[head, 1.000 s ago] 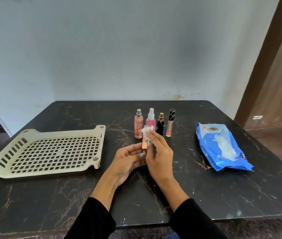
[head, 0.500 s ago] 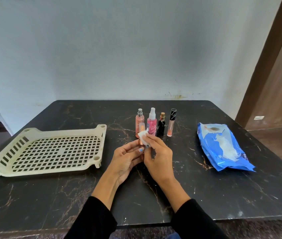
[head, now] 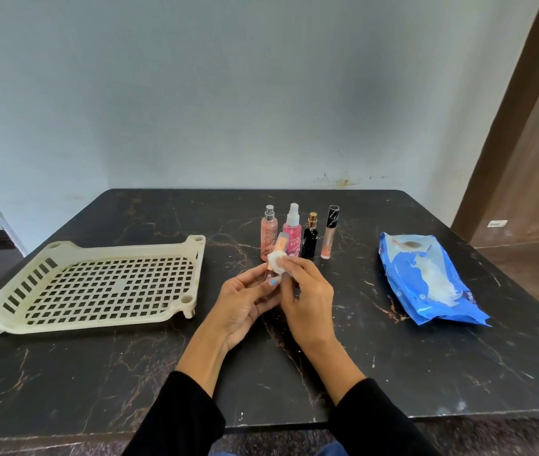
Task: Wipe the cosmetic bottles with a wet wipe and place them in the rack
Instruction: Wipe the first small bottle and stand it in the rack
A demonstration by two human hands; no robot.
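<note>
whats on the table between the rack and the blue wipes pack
In the head view, between the rack and the wipes pack: four standing bottles, and both hands wiping a fifth bottle.

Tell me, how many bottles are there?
5: four stand in a row on the table, peach, pink, black and a slim tube; the fifth is held in the hands.
</note>
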